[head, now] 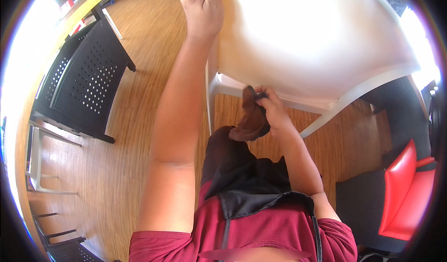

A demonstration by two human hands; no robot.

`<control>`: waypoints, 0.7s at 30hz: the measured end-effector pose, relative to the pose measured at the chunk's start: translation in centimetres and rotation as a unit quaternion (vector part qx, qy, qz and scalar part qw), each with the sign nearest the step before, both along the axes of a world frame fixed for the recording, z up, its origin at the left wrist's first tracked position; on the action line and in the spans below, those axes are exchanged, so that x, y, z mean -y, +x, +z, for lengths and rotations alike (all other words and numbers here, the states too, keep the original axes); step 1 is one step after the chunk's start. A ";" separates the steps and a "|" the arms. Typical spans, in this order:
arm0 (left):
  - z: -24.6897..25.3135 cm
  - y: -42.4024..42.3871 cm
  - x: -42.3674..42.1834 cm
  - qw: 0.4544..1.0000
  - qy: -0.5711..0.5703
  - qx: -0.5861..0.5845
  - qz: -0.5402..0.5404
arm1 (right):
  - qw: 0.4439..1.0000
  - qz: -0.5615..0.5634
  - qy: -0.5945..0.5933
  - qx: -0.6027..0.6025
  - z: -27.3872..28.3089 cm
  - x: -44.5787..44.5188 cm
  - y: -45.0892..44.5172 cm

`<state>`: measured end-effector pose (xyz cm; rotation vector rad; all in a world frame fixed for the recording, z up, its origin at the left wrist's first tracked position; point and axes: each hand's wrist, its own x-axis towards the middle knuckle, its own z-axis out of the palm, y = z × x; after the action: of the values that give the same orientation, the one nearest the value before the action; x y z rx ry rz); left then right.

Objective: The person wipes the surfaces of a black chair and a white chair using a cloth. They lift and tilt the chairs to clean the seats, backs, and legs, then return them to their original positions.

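My right hand [273,110] pinches a crumpled dark brown cloth [254,118], which hangs beside the lower rail of a white plastic piece of furniture [265,57]. That piece has a broad smooth panel, partly washed out by glare, and slim legs. At the top of the view, my left hand [203,8] lies along the panel's left edge with its fingers curled. Its fingertips are cut off by the frame, so what they hold cannot be told.
Black perforated chairs [90,73] stand at left by a wood-edged table [21,150]. White chair legs [37,157] show below them. At right are a red padded seat [401,195] and a dark surface [359,206]. Wood-look flooring [139,122] runs underneath.
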<state>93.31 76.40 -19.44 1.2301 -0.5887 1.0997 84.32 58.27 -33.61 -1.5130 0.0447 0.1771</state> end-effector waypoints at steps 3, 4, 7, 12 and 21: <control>-0.2 0.6 -0.3 1.000 -0.001 0.009 -0.008 | 0.965 0.078 0.194 -0.158 0.9 0.3 0.9; -0.3 0.7 -0.3 1.000 -0.010 0.003 -0.018 | 0.940 0.122 0.250 -0.198 1.1 0.4 1.1; -0.3 0.7 -0.1 0.999 -0.028 -0.017 -0.044 | 0.988 0.123 0.089 -0.031 2.7 -1.1 0.0; 0.3 -0.2 0.2 0.999 -0.036 -0.028 -0.019 | 0.829 -0.011 -0.244 0.502 3.2 -5.3 2.1; 0.6 -0.8 0.0 0.997 0.016 -0.023 0.066 | 0.541 -0.105 -0.617 0.562 -2.4 -9.0 5.4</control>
<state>92.47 76.40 -18.87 1.3346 -0.4974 1.1735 89.68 67.30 -36.05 -2.7234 -0.8669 -1.3615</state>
